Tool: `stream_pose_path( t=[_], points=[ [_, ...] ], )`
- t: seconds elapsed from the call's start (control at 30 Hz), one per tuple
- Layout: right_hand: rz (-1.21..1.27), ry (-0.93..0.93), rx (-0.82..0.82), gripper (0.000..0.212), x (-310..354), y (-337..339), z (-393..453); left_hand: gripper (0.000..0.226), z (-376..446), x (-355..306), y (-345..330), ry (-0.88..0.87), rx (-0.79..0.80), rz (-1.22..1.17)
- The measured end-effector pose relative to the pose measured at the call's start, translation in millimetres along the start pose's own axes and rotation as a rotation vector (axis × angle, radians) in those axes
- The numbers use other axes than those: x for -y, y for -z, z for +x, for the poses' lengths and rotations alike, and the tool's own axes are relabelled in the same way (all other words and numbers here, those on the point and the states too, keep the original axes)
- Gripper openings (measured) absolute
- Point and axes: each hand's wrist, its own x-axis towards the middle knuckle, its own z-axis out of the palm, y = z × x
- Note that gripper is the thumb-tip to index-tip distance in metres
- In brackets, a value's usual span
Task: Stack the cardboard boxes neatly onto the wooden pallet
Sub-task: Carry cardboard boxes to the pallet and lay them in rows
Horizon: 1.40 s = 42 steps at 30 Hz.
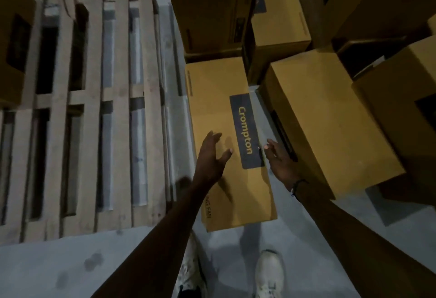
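Your hands — left [210, 156], right [279, 159] — hover spread and empty over the box [219, 109], its long axis running away from you, pallet [113, 109] to its left.

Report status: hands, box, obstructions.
Left hand and right hand open over long brown Crompton cardboard box. Wooden slatted pallet mostly bare. Neighbouring brown cardboard box crowds right.

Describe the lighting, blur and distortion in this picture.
Head view: dim, warm light; wooden pallet smeared by motion blur; Crompton box label fairly sharp; left hand casts soft shadows on the box; wide-angle lens splays the edges outward.
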Motion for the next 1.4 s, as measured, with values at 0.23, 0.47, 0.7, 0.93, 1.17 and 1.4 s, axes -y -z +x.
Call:
stream_pose_path(
  t=[0.23, 0.47, 0.7, 0.93, 1.17, 1.4],
  points=[
    [0.102, 0.003, -0.019, 0.038, -1.1, -32.0, -4.6, 0.086, -1.5, 18.3, -4.3, 0.022, 0.002, 0.051],
    [0.071, 0.021, 0.094, 0.041, 19.4, -75.2, -12.6, 0.112, -2.7, 27.2, 30.9, 0.185, -0.023, -0.015],
    [0.122, -0.033, 0.095, 0.060, 16.8, -141.3, 15.0, 0.125, 9.6, 41.7, 44.7, 0.329, -0.040, 0.062],
    [0.026, -0.186, 0.022, 0.085, -13.7, -142.3, 64.8, 0.141, 11.2, 62.6, 52.4, 0.341, -0.081, 0.035],
    [0.137, -0.261, 0.071, 0.101, -27.4, -126.3, 76.3, 0.137, 7.3, 74.2, 61.3, 0.290, -0.095, 0.013],
    [0.138, -0.283, 0.034, 0.102, -10.3, -97.7, 20.7, 0.128, -17.1, 61.6, 81.0, 0.267, -0.074, -0.059]
  ],
)
